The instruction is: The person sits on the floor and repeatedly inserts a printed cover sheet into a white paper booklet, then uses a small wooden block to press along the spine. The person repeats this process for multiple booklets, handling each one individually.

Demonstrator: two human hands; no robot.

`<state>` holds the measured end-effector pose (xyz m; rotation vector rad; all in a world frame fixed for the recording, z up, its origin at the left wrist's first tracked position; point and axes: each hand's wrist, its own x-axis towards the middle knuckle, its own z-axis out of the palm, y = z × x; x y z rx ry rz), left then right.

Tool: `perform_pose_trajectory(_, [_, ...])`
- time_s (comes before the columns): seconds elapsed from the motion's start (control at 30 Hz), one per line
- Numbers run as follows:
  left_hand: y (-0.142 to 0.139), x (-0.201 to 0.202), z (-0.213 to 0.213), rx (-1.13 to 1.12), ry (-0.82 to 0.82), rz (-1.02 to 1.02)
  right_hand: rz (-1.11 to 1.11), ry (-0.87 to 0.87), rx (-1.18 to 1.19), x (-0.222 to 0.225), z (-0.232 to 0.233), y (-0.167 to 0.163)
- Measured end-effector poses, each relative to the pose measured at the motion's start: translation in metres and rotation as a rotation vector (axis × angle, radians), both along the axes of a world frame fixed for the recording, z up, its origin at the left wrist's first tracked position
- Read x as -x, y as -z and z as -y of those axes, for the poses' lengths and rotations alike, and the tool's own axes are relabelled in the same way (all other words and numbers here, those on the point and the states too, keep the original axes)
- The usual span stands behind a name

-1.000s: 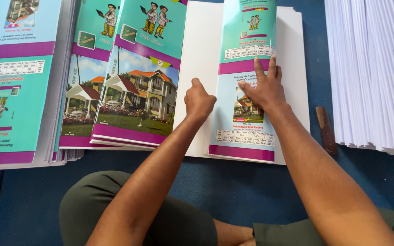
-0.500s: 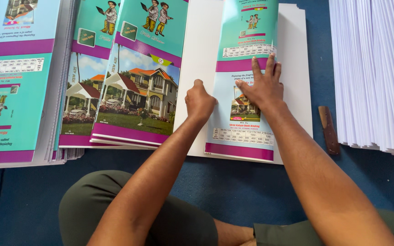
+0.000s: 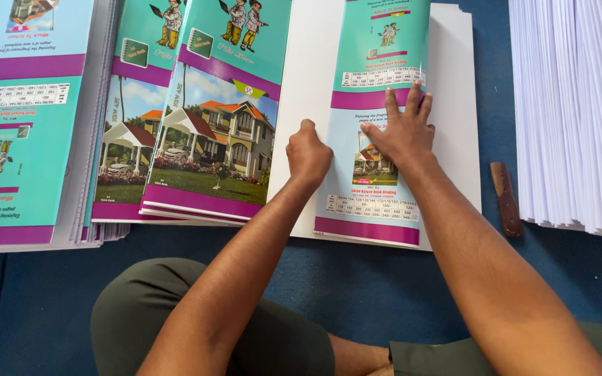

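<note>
The right hand (image 3: 400, 132) is pressing flat, fingers spread, on a printed cover (image 3: 377, 125) lying on a white paper stack (image 3: 454, 104). The left hand (image 3: 308, 152) is resting as a closed fist on the cover's left edge, gripping nothing. Cover piles (image 3: 210, 118) are crowding the left; a wooden tool (image 3: 506, 198) and tall paper stack (image 3: 580, 111) are hemming the right.

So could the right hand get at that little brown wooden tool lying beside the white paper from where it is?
Probably yes. The right hand lies flat on the printed cover, and the brown wooden tool lies to its right on the blue floor, with nothing between them.
</note>
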<state>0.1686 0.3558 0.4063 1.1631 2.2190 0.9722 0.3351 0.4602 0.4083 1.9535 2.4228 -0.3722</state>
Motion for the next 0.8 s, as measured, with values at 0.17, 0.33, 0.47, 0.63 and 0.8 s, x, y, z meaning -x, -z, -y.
perform_pose_trajectory(0.17, [0.001,-0.002,0.0,0.023,0.079,-0.032,0.0,-0.007,-0.002,0.0,-0.001,0.005])
perform_pose_trajectory(0.33, [-0.003,-0.011,-0.004,0.086,0.272,-0.344,0.003,-0.045,-0.077,0.0,-0.001,0.006])
perform_pose_trajectory(0.47, [-0.001,-0.016,-0.02,0.02,0.451,-0.746,0.057,-0.075,-0.127,-0.002,-0.003,0.007])
perform_pose_trajectory(0.63, [0.004,-0.012,-0.05,0.155,0.616,-0.709,0.077,-0.165,-0.213,-0.008,-0.011,0.015])
perform_pose_trajectory(0.8, [0.013,-0.027,-0.069,0.237,0.617,-0.798,0.02,-0.164,-0.176,-0.015,-0.016,0.024])
